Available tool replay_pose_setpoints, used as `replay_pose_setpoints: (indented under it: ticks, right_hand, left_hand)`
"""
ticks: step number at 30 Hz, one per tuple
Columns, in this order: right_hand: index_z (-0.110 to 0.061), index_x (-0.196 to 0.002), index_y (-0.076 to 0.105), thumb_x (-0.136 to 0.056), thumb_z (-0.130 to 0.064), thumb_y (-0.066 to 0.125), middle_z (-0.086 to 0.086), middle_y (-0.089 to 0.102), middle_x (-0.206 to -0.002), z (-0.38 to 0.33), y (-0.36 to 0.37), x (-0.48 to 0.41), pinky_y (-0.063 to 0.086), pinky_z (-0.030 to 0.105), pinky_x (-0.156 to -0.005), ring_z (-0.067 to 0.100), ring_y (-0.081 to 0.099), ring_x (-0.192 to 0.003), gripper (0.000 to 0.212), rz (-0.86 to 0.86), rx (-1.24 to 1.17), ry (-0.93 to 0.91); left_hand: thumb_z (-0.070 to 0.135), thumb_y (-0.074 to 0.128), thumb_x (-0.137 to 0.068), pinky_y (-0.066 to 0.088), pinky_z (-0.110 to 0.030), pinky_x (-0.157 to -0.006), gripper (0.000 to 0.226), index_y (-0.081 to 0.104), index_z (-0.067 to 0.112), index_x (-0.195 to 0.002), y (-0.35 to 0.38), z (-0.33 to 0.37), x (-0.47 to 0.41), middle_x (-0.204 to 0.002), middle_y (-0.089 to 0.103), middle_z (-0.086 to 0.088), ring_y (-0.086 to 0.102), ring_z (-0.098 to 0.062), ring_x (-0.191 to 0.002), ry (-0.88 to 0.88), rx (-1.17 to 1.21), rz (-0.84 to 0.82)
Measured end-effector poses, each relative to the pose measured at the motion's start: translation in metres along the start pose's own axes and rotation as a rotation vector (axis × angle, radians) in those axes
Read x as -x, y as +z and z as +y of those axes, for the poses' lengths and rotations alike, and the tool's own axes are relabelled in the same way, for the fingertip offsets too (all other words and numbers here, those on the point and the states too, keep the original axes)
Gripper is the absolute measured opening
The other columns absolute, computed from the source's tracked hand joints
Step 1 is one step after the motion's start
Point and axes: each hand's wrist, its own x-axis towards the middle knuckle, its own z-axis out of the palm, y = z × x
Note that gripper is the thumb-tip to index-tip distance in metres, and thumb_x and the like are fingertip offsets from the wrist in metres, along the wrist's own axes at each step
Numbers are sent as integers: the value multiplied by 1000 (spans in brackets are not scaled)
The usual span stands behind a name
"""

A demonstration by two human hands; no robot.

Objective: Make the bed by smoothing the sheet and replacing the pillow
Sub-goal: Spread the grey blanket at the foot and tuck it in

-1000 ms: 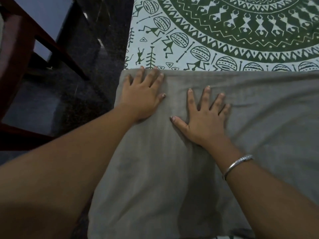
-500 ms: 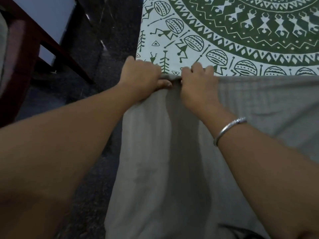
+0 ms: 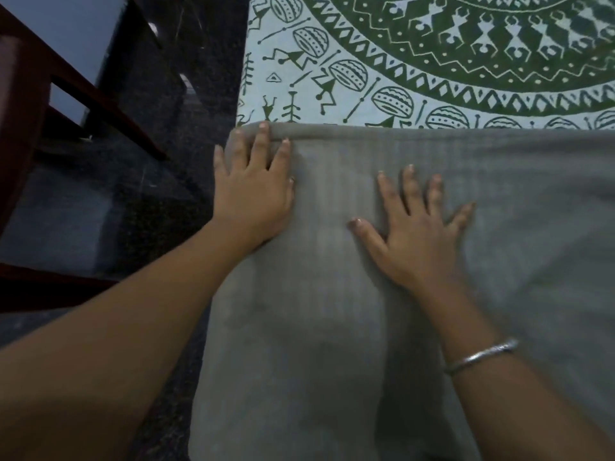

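A plain grey sheet (image 3: 332, 311) lies folded over the near part of the bed, its folded edge running across the view. Beyond it shows a white bedsheet with a green mandala and figure print (image 3: 432, 61). My left hand (image 3: 254, 191) lies flat on the grey sheet at its left corner, fingertips at the folded edge. Further right and a little nearer, my right hand (image 3: 417, 224) presses flat on the grey sheet with fingers spread. A silver bangle (image 3: 479, 357) is on that wrist. No pillow is in view.
Dark speckled stone floor (image 3: 159, 111) runs along the bed's left side. A dark red wooden chair frame (image 3: 30, 134) stands at the far left on that floor.
Half a second ago both hands gripped the grey sheet's folded edge close together. Now they lie open and flat, and the right hand has slid back and to the right.
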Motion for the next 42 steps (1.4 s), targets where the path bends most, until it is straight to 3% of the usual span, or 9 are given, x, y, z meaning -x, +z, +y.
replay_pose_setpoints:
  ticks: [5,8,13,16,18,25,30,35,42]
  right_hand:
    - [-25,-152,-6,-91,-52,24,5,-12,-160,24,-4,-8,-6,59,-112,35,-13,-145,73,-89,39,-133]
    - [-30,-152,6,-86,-50,20,-1,0,-161,86,-15,-11,2,56,-113,25,-1,-147,70,-58,70,-272]
    - [-33,-151,12,-88,-67,21,5,5,-161,210,-20,3,6,62,-113,35,4,-146,73,0,20,59]
    - [-23,-151,22,-85,-60,18,16,16,-158,229,-17,16,13,58,-112,43,15,-142,76,-19,39,-108]
    - [-25,-149,28,-88,-57,21,11,25,-156,249,-12,28,19,57,-110,40,24,-141,70,8,83,-229]
    - [-27,-152,16,-83,-68,17,11,10,-159,329,-24,56,6,61,-111,44,7,-143,80,20,45,129]
    - [-18,-150,26,-88,-56,22,19,22,-155,329,-15,81,15,61,-110,42,21,-141,72,5,90,-44]
    - [-16,-146,35,-85,-50,35,13,30,-153,332,-10,117,19,60,-109,40,28,-139,70,15,100,-228]
    - [-8,-146,34,-83,-69,31,10,28,-155,327,-5,166,15,62,-112,35,20,-144,87,-106,80,-517]
  left_hand:
    - [36,25,-95,8,-50,-114,60,16,20,-152,1,121,23,-160,8,-1,10,-25,-146,305,156,-40]
    - [44,30,-97,1,-54,-114,61,13,22,-152,12,166,25,-160,5,3,6,-23,-147,196,223,-112]
    - [62,34,-90,-4,-61,-112,83,4,16,-152,25,233,30,-159,-7,-11,-8,-39,-144,122,84,-131]
    - [54,33,-90,-1,-62,-111,74,14,17,-152,36,285,36,-160,1,-9,1,-33,-146,300,49,-101]
    - [51,33,-87,1,-63,-110,73,20,18,-151,40,307,36,-159,7,-12,7,-33,-146,265,42,-64]
    - [55,18,-83,4,-60,-112,79,19,14,-151,49,372,58,-158,11,-14,10,-32,-146,448,-27,-86]
    - [54,20,-80,2,-52,-115,84,22,6,-149,52,398,71,-157,14,-19,12,-34,-145,428,29,-91]
    - [49,33,-80,19,-54,-113,79,35,0,-143,57,396,114,-151,29,-22,27,-38,-140,555,74,-91]
    - [83,28,-73,10,-55,-115,111,25,-1,-147,50,358,170,-156,17,-18,12,-36,-145,641,18,-194]
